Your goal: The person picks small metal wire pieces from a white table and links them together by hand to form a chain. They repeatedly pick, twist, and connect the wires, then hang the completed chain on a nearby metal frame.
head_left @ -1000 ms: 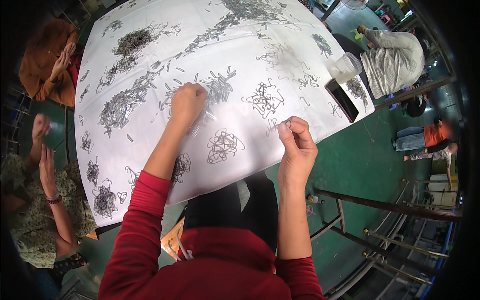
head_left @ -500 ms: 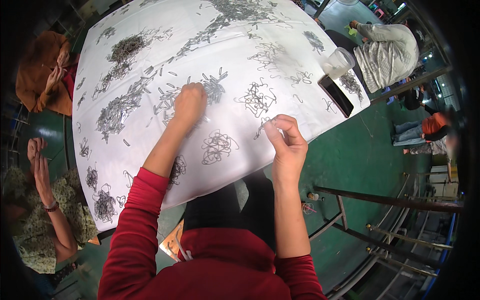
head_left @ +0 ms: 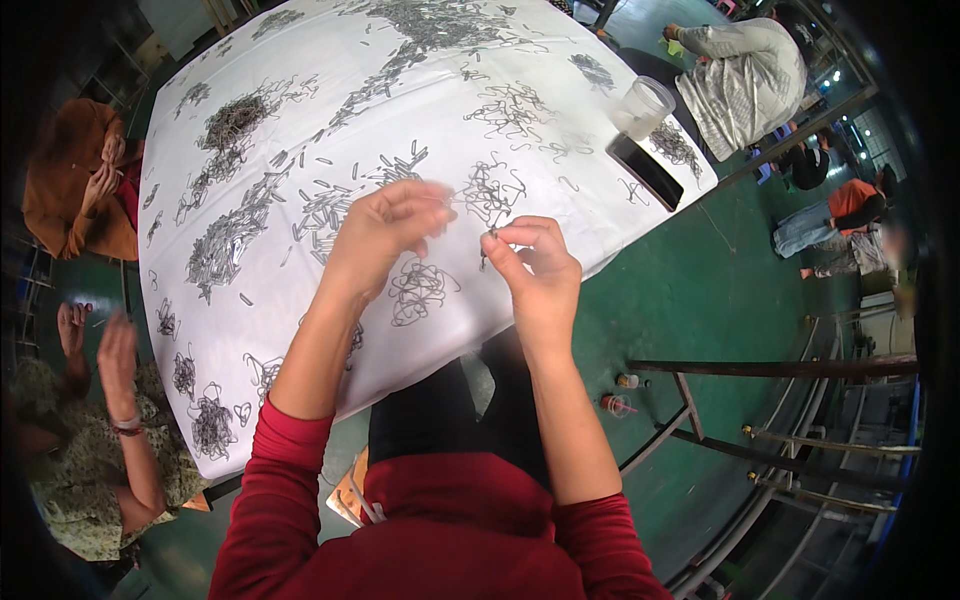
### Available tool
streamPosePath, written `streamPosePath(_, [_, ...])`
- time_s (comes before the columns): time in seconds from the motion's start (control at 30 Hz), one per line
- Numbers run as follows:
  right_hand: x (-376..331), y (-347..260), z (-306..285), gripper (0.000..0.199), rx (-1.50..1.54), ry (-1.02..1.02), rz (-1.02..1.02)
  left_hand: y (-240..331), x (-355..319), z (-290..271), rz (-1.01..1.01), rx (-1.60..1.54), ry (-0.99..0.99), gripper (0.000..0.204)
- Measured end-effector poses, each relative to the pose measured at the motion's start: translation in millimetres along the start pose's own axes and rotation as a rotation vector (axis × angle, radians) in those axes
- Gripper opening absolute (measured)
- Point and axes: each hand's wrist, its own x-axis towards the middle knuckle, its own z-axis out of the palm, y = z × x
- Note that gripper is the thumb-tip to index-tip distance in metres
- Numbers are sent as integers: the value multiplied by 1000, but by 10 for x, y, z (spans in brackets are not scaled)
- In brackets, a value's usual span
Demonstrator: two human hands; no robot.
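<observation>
Over the white-covered table [head_left: 400, 355], my right hand [head_left: 540, 275] pinches a small dark wire piece [head_left: 484, 262] between thumb and fingertips. My left hand [head_left: 390, 230] hovers just left of it, its fingertips pointing toward the right hand. Motion smears those fingers, so I cannot see whether anything is in them. Beneath and beyond the left hand lies a scatter of short grey strips [head_left: 325, 215]. A tangle of thin curved dark wires [head_left: 420, 292] rests below the hands, and another wire tangle [head_left: 490, 190] is just beyond the right hand.
A black phone [head_left: 646, 172] and a clear plastic cup [head_left: 643, 107] stand near the table's right edge. More heaps of strips [head_left: 225, 245] and wires [head_left: 210, 420] cover the left side. Co-workers sit at the left and far right. A metal frame [head_left: 770, 370] stands at right.
My left hand has lifted off the grey strips and moved right, toward my right hand. The right hand has shifted slightly left, still pinching.
</observation>
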Motion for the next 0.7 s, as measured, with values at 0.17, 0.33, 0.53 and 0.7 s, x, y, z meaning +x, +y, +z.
streamPosePath(0.17, [-45,-81,38,11,-100,8,-79,184,-213,198,41,121,-33,14])
streamPosePath(0.33, [-66,-137,46,10,-110,2,-105,176,-257,316,169,143,-39,13])
streamPosePath(0.53, [-71,-134,38,10,-14,-9,-66,171,-224,318,159,125,-34,12])
streamPosePath(0.7, [-65,-152,25,10,-64,-6,-76,129,-203,344,182,143,-7,12])
